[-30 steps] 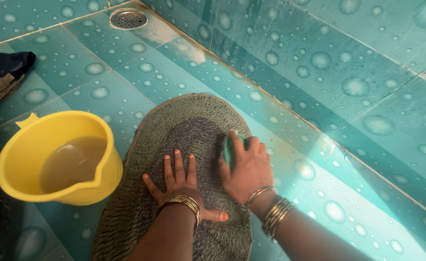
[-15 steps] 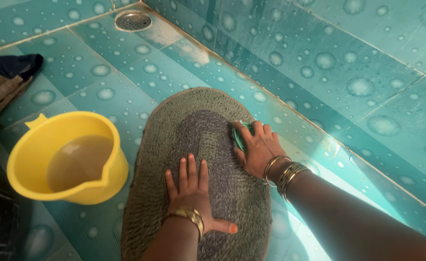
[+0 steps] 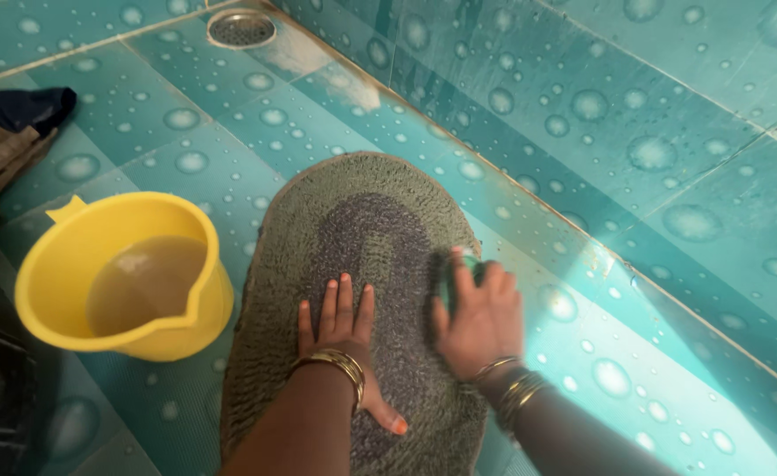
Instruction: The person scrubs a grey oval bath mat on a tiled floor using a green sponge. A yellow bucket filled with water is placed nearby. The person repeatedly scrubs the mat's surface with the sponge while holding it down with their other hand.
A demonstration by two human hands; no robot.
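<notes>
A teal tiled floor (image 3: 230,132) patterned with pale bubbles spreads under both hands, and a matching tiled wall (image 3: 626,106) rises just beyond the right hand. An oval grey-green mat (image 3: 362,203) lies flat on the floor beneath the hands, darker down its middle, its far end reaching past the fingertips and its right edge close to the wall's foot. To the left of the left hand, just beside the mat's edge, stands a yellow bucket (image 3: 62,282) holding murky brown water. Farther left and away from the hands, a dark bundle of cloth (image 3: 5,141) lies on the floor, and a round metal drain (image 3: 240,28) sits far ahead near the corner. The left hand (image 3: 340,330) rests open and flat on the mat's dark centre, fingers spread, a gold bangle at the wrist. The right hand (image 3: 481,317), blurred, is closed over what seems to be a green scrubbing brush (image 3: 459,264), pressed to the mat's right side.
</notes>
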